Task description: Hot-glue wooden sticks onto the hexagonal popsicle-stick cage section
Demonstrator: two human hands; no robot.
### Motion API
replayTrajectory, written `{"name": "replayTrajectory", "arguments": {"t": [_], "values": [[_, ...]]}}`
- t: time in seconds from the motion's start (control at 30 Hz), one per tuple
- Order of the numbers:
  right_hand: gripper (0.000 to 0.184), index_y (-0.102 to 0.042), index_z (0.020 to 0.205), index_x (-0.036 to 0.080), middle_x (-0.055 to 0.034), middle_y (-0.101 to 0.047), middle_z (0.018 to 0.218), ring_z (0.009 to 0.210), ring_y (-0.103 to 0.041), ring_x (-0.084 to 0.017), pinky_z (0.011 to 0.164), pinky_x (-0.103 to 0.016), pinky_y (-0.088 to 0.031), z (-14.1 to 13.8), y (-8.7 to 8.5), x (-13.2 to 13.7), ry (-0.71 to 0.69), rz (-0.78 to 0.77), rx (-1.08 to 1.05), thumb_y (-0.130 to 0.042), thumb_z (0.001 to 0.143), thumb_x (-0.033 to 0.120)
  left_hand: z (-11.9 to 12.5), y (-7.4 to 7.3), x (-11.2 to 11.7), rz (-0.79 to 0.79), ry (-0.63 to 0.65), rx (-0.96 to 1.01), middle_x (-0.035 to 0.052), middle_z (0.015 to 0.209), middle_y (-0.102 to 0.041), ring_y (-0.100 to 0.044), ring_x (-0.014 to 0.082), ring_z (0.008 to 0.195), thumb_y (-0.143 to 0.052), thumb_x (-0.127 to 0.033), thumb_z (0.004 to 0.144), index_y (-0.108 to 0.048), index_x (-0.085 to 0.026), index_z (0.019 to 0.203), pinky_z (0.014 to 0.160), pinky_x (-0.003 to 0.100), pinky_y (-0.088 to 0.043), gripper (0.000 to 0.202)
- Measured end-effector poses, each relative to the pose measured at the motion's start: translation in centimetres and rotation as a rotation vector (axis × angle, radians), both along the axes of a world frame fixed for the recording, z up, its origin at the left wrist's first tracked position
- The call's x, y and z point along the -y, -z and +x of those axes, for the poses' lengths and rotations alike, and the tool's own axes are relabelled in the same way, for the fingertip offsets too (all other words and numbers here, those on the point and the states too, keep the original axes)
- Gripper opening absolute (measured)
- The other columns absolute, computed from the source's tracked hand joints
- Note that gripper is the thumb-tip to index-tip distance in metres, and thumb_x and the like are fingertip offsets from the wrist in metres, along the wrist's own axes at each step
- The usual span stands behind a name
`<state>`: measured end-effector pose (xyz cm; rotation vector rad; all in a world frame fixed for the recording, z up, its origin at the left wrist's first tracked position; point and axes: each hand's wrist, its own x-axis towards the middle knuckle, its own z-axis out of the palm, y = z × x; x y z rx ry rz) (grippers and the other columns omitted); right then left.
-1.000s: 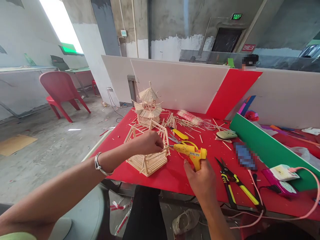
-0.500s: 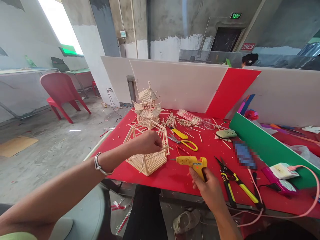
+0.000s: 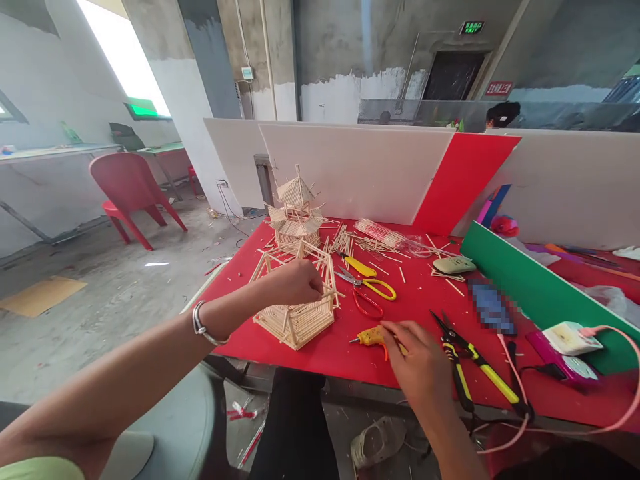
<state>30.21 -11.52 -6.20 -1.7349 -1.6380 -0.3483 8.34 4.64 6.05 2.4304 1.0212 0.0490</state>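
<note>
My left hand [image 3: 295, 283] is closed in a pinch on a thin stick at the top edge of a hexagonal stick model [image 3: 297, 317] on the red table [image 3: 340, 353]. A bracelet sits on that wrist. My right hand [image 3: 420, 363] lies over the handle of a yellow glue gun [image 3: 370, 337], which rests on its side on the table with its nozzle pointing left. Thumb and forefinger flank the gun's body. A finished stick pagoda [image 3: 297, 207] stands behind the model.
Yellow-handled scissors [image 3: 373, 287], red-handled scissors [image 3: 367, 305] and yellow-black cutters [image 3: 473, 363] lie near my right hand. Loose sticks [image 3: 380, 235] are scattered at the back. A green board [image 3: 530, 293], white and red panels, a pink cable [image 3: 615, 333] and a red chair [image 3: 133, 190] surround the table.
My right hand drew the glue gun away from the model, toward me, and lowered it onto the table on its side. My left hand stayed pinched on the model.
</note>
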Motion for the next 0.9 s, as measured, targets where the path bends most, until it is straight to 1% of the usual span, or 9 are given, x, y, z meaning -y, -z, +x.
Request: {"name": "replayTrajectory", "arguments": {"t": [0.07, 0.13, 0.3, 0.37, 0.43, 0.57, 0.63, 0.73, 0.9], "values": [[0.021, -0.075, 0.105, 0.025, -0.0047, -0.071, 0.093, 0.085, -0.064, -0.016, 0.08, -0.028, -0.05, -2.2, -2.3, -1.3, -0.252, 0.084, -0.016, -0.055, 0.098, 0.025, 0.0, -0.3, -0.1, -0.009, -0.003, -0.001, -0.0004, 0.056, -0.061, -0.045, 0.0093, 0.051, -0.058, -0.02, 0.069, -0.075, -0.014, 0.067, 0.049, 0.025, -0.026, 0.017], [0.025, -0.074, 0.11, 0.029, -0.0036, -0.071, 0.099, 0.089, -0.062, -0.017, 0.08, -0.028, -0.05, -4.5, -4.2, -3.1, -0.431, 0.094, 0.048, -0.059, 0.094, 0.017, -0.4, -0.8, -0.2, -0.025, -0.024, 0.019, -0.0012, 0.056, -0.059, -0.045, 0.0094, 0.053, -0.062, -0.025, 0.072, -0.076, -0.015, 0.069, 0.05, 0.024, -0.029, 0.018], [0.017, -0.072, 0.107, 0.029, -0.0016, -0.071, 0.106, 0.089, -0.056, -0.018, 0.075, -0.029, -0.044, -7.9, -5.4, -7.0, -0.521, 0.066, 0.172, -0.062, 0.095, 0.024, -4.4, -1.8, 1.9, 0.055, -0.275, 0.357, -0.0023, 0.058, -0.051, -0.04, 0.0094, 0.055, -0.06, -0.04, 0.083, -0.071, -0.015, 0.07, 0.051, 0.022, -0.031, 0.03], [0.014, -0.072, 0.104, 0.03, -0.0003, -0.071, 0.103, 0.089, -0.055, -0.017, 0.072, -0.028, -0.042, -8.3, -5.1, -7.7, -0.523, 0.056, 0.176, -0.062, 0.095, 0.025, -6.5, -0.8, 4.0, 0.094, -0.463, 0.485, -0.0032, 0.057, -0.047, -0.037, 0.0093, 0.055, -0.06, -0.046, 0.085, -0.066, -0.016, 0.067, 0.05, 0.022, -0.03, 0.036], [0.015, -0.073, 0.101, 0.031, 0.0006, -0.071, 0.1, 0.088, -0.054, -0.017, 0.07, -0.027, -0.04, -8.4, -4.9, -8.0, -0.535, 0.054, 0.176, -0.063, 0.094, 0.021, -8.0, 1.2, 6.4, 0.039, -0.605, 0.572, -0.0036, 0.055, -0.043, -0.036, 0.0095, 0.054, -0.063, -0.052, 0.083, -0.064, -0.016, 0.065, 0.049, 0.021, -0.029, 0.041], [0.023, -0.074, 0.101, 0.031, 0.0015, -0.072, 0.098, 0.088, -0.054, -0.017, 0.071, -0.027, -0.041, -8.4, -4.9, -8.1, -0.557, 0.048, 0.15, -0.063, 0.092, 0.013, -8.4, 5.9, 10.3, -0.206, -0.668, 0.704, -0.0007, 0.058, -0.052, -0.039, 0.0104, 0.053, -0.07, -0.058, 0.076, -0.072, -0.015, 0.074, 0.047, 0.022, -0.033, 0.043], [0.025, -0.075, 0.102, 0.03, 0.002, -0.072, 0.096, 0.087, -0.055, -0.017, 0.072, -0.026, -0.042, -8.5, -4.9, -8.1, -0.563, 0.044, 0.123, -0.063, 0.092, 0.012, -7.7, 7.5, 11.2, -0.256, -0.676, 0.722, 0.0017, 0.061, -0.057, -0.045, 0.0125, 0.057, -0.071, -0.057, 0.075, -0.074, -0.014, 0.077, 0.05, 0.023, -0.037, 0.043], [0.027, -0.074, 0.107, 0.029, 0.0013, -0.072, 0.098, 0.089, -0.058, -0.015, 0.074, -0.025, -0.044, -8.5, -4.9, -8.0, -0.574, 0.022, 0.084, -0.061, 0.093, 0.011, -6.8, 8.3, 11.3, -0.227, -0.695, 0.711, 0.0016, 0.06, -0.056, -0.046, 0.0128, 0.057, -0.071, -0.057, 0.076, -0.073, -0.014, 0.074, 0.05, 0.022, -0.037, 0.043], [0.028, -0.075, 0.106, 0.03, 0.0013, -0.073, 0.097, 0.087, -0.058, -0.015, 0.072, -0.026, -0.044, -8.5, -4.9, -7.9, -0.545, 0.044, 0.1, -0.061, 0.092, 0.011, -6.2, 7.9, 10.8, -0.187, -0.722, 0.696, 0.0005, 0.057, -0.052, -0.044, 0.0125, 0.055, -0.066, -0.062, 0.078, -0.07, -0.015, 0.068, 0.047, 0.022, -0.035, 0.048]]}}
